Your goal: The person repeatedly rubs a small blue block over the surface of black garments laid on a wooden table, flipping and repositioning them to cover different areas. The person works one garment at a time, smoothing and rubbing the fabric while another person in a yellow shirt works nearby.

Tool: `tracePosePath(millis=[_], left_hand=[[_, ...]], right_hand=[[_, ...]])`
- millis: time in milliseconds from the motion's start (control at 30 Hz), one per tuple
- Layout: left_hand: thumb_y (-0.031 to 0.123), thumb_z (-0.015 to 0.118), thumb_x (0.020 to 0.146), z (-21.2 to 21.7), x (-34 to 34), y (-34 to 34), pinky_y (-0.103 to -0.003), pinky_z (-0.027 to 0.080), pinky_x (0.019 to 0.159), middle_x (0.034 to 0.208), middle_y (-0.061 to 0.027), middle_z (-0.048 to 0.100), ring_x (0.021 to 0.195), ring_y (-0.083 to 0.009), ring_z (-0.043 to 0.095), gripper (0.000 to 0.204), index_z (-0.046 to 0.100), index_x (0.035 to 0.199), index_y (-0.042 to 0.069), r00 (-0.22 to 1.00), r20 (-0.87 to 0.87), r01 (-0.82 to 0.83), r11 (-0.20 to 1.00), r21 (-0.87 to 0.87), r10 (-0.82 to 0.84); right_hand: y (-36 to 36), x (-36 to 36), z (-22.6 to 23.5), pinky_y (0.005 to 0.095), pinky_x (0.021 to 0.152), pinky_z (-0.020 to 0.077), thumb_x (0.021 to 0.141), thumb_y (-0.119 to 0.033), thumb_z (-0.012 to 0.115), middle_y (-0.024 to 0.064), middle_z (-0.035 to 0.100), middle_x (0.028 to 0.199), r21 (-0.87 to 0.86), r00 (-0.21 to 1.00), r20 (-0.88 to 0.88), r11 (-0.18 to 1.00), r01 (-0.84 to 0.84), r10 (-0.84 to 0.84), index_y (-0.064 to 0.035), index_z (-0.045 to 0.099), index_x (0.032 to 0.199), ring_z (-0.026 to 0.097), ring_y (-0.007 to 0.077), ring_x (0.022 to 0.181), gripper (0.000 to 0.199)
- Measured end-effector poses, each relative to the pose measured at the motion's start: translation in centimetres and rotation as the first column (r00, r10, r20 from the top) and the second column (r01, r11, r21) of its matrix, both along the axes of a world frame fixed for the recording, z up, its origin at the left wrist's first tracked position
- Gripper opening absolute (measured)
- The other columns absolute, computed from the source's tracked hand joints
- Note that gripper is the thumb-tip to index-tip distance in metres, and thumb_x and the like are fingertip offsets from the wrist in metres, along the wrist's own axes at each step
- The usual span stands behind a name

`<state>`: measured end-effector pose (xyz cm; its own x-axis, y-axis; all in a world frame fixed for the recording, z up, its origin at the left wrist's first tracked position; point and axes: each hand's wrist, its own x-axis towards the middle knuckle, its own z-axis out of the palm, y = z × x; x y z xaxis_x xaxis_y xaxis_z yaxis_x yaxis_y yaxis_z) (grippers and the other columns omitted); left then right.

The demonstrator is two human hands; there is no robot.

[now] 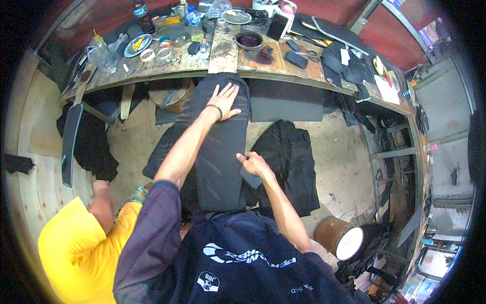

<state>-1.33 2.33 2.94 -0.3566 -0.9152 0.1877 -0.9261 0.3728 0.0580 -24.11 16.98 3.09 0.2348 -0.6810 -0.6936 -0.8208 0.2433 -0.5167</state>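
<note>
A long black sheet of material (217, 152) hangs from the edge of the wooden workbench (223, 55) down toward my lap. My left hand (225, 100) lies flat and open on its upper part, fingers spread, a dark band on the wrist. My right hand (254, 166) is at the sheet's right edge, closed around a small dark flat tool (250, 178) pressed against the material.
The bench holds bottles (194, 23), a dark bowl (249, 39), plates, tape rolls, scissors and black offcuts (349, 63). Another black piece (291, 157) lies on the floor right of the sheet. A person in a yellow shirt (81, 248) sits at lower left. A round drum (339, 237) stands lower right.
</note>
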Motion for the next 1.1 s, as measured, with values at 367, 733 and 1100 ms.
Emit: tracePosePath(millis=[367, 733, 1100], left_hand=[[0.077, 0.078, 0.08, 5.6, -1.4, -8.3, -0.059, 0.051, 0.107, 0.132, -0.0189, 0.075, 0.125, -0.0369, 0.07, 0.088, 0.075, 0.13, 0.005, 0.926, 0.372, -0.16, 0.821, 0.548, -0.068], [0.066, 0.075, 0.09, 8.2, -1.5, -5.1, -0.077, 0.027, 0.116, 0.163, -0.0083, 0.055, 0.152, -0.035, 0.048, 0.086, 0.058, 0.155, 0.012, 0.76, 0.597, -0.407, 0.528, 0.745, -0.258], [0.038, 0.076, 0.094, -3.5, 0.5, 4.1, -0.067, 0.018, 0.129, 0.167, -0.0148, 0.043, 0.156, -0.0332, 0.039, 0.083, 0.039, 0.164, 0.01, 0.93, -0.281, -0.284, 0.948, -0.145, 0.235]], right_hand=[[0.4, -0.4, -1.5, 0.0489, 0.118, 0.0465, 0.099, -0.062, 0.068, 0.0306, 0.061, 0.148, -0.044, 0.984, 0.07, 0.984, 0.17, -0.167, 0.0024, 0.057, 0.152, 0.058, 0.0424, 0.141, 0.084], [0.6, -0.5, -1.5, 0.0525, 0.119, 0.0456, 0.099, -0.067, 0.063, 0.0255, 0.06, 0.152, -0.004, 0.988, 0.014, 0.988, 0.156, -0.155, -0.0102, 0.053, 0.159, 0.056, 0.0425, 0.143, 0.083], [-11.3, 3.0, 1.2, 0.0562, 0.113, 0.0498, 0.097, -0.07, 0.065, 0.0341, 0.064, 0.142, -0.299, 0.984, -0.178, 0.954, -0.036, -0.019, 0.0022, 0.054, 0.151, 0.06, 0.0486, 0.136, 0.091]])
